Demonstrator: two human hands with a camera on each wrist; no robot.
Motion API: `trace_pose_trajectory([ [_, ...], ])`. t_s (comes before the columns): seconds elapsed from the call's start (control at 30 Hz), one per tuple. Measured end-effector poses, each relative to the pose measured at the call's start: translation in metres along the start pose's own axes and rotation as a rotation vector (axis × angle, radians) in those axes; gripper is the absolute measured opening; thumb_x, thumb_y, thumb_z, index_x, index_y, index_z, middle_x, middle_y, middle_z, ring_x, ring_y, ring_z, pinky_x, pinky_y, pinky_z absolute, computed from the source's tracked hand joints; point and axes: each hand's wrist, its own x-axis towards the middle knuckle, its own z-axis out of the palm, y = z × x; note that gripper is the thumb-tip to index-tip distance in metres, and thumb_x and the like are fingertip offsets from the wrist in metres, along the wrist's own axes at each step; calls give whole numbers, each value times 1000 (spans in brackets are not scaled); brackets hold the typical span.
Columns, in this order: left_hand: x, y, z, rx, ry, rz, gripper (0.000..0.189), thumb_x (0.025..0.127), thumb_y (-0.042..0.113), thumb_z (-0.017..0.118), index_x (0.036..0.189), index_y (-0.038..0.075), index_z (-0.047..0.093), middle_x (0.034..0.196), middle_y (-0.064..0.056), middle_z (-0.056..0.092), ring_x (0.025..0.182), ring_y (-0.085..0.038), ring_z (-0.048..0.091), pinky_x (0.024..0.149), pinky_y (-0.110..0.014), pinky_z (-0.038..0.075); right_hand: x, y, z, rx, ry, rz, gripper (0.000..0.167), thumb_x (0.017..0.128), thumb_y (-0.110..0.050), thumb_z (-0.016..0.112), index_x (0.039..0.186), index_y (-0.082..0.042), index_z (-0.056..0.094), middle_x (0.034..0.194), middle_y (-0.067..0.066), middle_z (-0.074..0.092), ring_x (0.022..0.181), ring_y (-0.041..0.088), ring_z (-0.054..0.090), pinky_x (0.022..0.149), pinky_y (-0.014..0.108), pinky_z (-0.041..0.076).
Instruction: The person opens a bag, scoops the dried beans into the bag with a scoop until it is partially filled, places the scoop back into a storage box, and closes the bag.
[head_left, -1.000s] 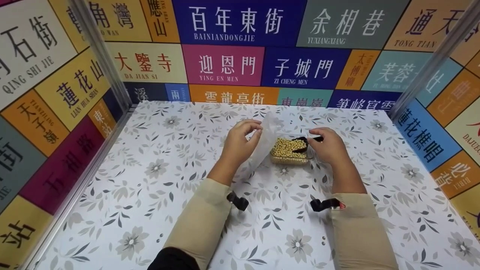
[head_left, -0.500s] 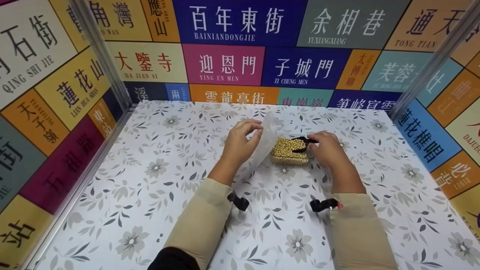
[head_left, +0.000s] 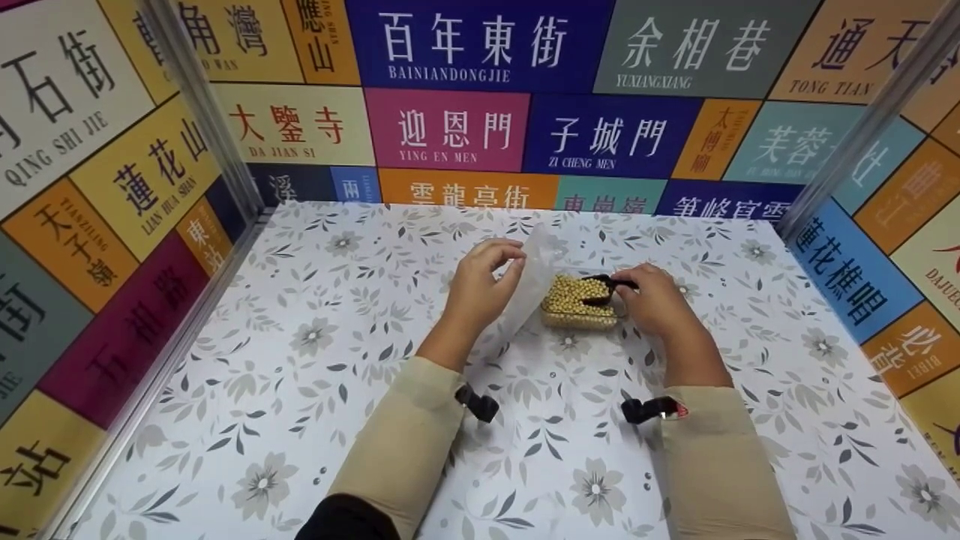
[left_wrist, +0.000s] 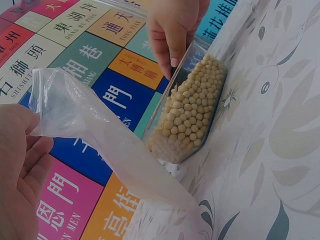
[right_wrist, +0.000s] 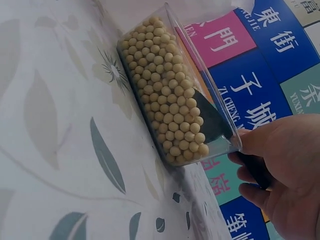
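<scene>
A clear rectangular container (head_left: 581,321) of round yellow soybeans (right_wrist: 162,90) stands on the table. My right hand (head_left: 654,298) pinches the handle of a black scoop (right_wrist: 212,117), whose blade is dug into the beans at the container's right end. To the left of the container, my left hand (head_left: 484,289) pinches the top edge of a translucent plastic bag (left_wrist: 107,135) between thumb and fingers. The bag hangs upright, its lower end down at the tabletop and its side close beside the container.
A white floral cloth covers the table (head_left: 360,450). Printed panels with street names form the back wall (head_left: 450,45) and both side walls, with metal posts (head_left: 217,112) at the corners. Both wrists wear black camera mounts (head_left: 477,405).
My right hand has come down and inward, taking a closer grip on the scoop handle, and the scoop has shifted slightly in the beans. My left hand and the bag have stayed put.
</scene>
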Motion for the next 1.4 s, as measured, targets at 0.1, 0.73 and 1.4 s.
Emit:
trace_pose_trajectory([
  [0.1,0,-1,0,-11,6,11,13,105,20,69,109,12,78,127,1,74,123,-14,70,110,-21,56,-2,1,-2,32,-30,5,39,114,-25,49,148,-9,59,153,22,52,149,47,44,126,66,36],
  [0.73,0,-2,2,-32,16,21,12,105,17,68,108,10,78,128,-3,74,126,-17,69,112,-18,54,-3,20,-1,255,-47,70,41,113,-32,54,148,-14,62,146,18,63,113,29,62,95,39,52],
  [1.4,1,-3,1,-16,14,22,12,106,18,67,107,11,77,130,-1,73,126,-15,68,111,-21,56,-7,17,-12,437,-28,96,44,111,-37,58,149,-15,61,154,14,59,139,30,55,103,28,51],
])
